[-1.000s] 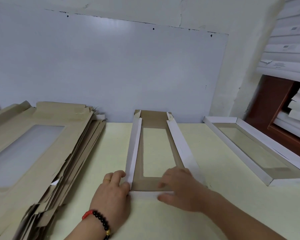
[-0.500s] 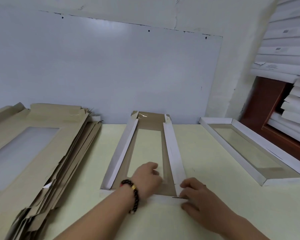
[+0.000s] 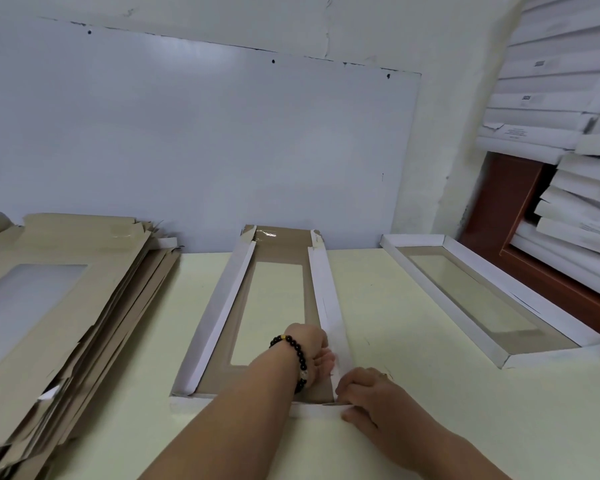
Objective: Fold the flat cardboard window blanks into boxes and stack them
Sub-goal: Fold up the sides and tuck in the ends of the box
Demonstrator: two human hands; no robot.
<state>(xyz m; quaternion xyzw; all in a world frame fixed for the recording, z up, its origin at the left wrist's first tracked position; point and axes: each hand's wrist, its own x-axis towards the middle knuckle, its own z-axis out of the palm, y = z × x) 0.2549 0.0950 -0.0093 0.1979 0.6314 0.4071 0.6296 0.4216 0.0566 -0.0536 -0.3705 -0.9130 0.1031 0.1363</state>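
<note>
Your blank (image 3: 278,306) lies flat on the table (image 3: 395,323) between the pile of flat blanks (image 3: 66,289) and the finished box (image 3: 482,299). Your left hand (image 3: 312,351) crosses over to the near right corner, fingers curled against the right side wall (image 3: 326,299); your right hand (image 3: 371,396) pinches the near end flap (image 3: 312,412). Force that corner before the tab lines up (it's hidden under your hands) and you could crease the wall or tear the window film.

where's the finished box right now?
Head view, right side of the table: the folded window box lies flat, right of the half-folded blank and below the stacked white boxes.
</note>
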